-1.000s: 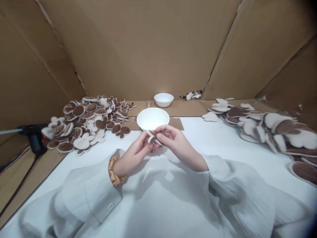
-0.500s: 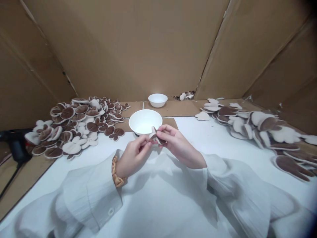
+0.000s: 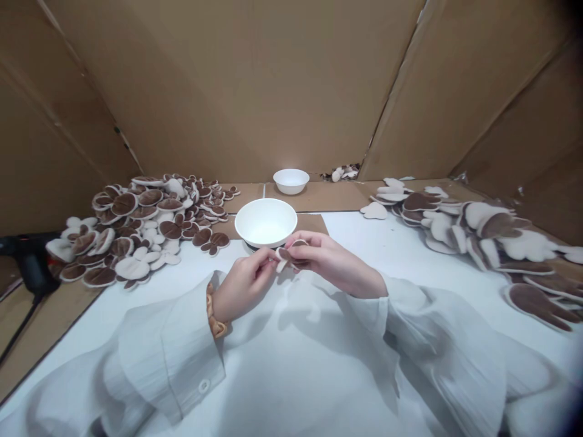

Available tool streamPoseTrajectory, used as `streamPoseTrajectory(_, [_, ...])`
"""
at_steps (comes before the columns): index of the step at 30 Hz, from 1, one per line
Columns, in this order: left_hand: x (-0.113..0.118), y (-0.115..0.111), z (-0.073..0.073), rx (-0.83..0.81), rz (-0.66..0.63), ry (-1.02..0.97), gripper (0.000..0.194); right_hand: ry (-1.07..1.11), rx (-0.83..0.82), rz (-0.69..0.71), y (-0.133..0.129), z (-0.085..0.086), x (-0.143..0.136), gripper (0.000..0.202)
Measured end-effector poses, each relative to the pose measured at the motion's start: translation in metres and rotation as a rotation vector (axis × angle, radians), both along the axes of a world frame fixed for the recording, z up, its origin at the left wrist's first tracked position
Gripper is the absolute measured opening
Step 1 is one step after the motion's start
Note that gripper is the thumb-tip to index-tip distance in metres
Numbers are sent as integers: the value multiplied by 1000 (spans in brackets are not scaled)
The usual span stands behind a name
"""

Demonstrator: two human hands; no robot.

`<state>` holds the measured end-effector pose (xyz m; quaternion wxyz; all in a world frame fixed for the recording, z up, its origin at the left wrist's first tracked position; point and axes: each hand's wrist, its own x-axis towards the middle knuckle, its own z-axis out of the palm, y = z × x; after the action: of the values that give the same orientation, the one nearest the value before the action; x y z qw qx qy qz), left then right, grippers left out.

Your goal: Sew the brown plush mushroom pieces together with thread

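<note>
A small brown and cream fabric piece (image 3: 283, 260) is held between both hands, just in front of the large white bowl (image 3: 266, 223). My left hand (image 3: 245, 280) pinches its left edge with thumb and index finger. On the other side, my right hand (image 3: 325, 261) grips the piece with fingers pressed together, hiding part of it. An orange scrunchie (image 3: 215, 311) is around the left wrist.
A heap of brown and cream pieces (image 3: 132, 224) lies at the left, another heap (image 3: 483, 230) at the right. Behind stand a smaller white bowl (image 3: 291, 181) and a little pile (image 3: 345, 173). A black glue gun (image 3: 33, 264) is at the far left.
The fabric piece has turned between the fingers and sits slightly lower against the bowl. My right hand has shifted its hold, its fingers now further over the piece.
</note>
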<state>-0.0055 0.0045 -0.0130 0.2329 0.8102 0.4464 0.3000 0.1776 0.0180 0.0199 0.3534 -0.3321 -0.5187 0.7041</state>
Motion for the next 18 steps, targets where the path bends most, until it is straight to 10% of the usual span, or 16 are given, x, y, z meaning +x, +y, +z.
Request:
streamPoseTrajectory(10, [0, -1, 0, -33, -28, 18, 17, -61, -37, 331, 1, 1, 4, 20])
streamPoseTrajectory(18, [1, -2, -4, 70, 21, 61, 18, -1, -87, 66, 4, 0, 3, 14])
